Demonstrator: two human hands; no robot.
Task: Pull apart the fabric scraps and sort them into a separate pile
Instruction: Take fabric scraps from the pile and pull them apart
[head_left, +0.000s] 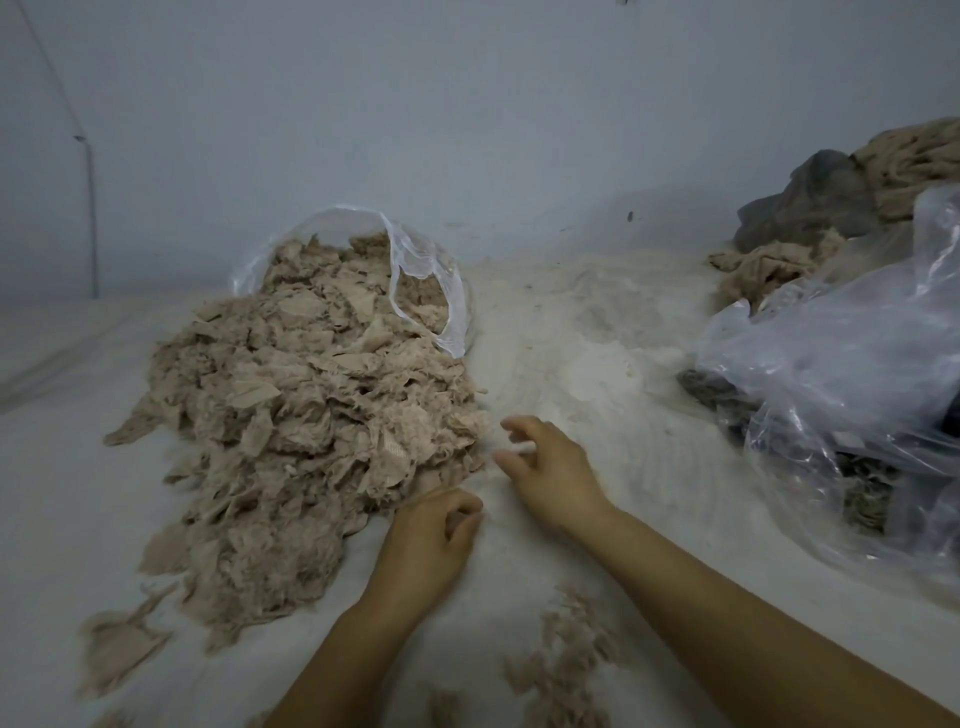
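Heaped at left-centre on the white sheet (597, 364), spilling from a clear plastic bag (431, 280) at the far end: the big pile of fabric scraps (311, 415), beige, thin, frayed and tangled. Judged very light, limp and clingy rather than slippery; likely to drag neighbours along, so best taken by a loose corner at the near right edge and teased out while the rest is pinned down. Off to the right, well apart: a second crumpled plastic bag (841, 405) with darker cloth (815, 202) behind it. Nearer, toward the bottom edge, a small separate scatter of pulled scraps (566, 660), presumably the sorted pile. Both forearms reaching in from the near side. Right hand (550, 478) palm-down just beside the pile's edge, fingers (511, 457) spread and half-curled, holding nothing visible. Left hand (431, 540) knuckles-up at the pile's near right corner, fingers (460, 506) curled in, seemingly pinching 1 small tuft.
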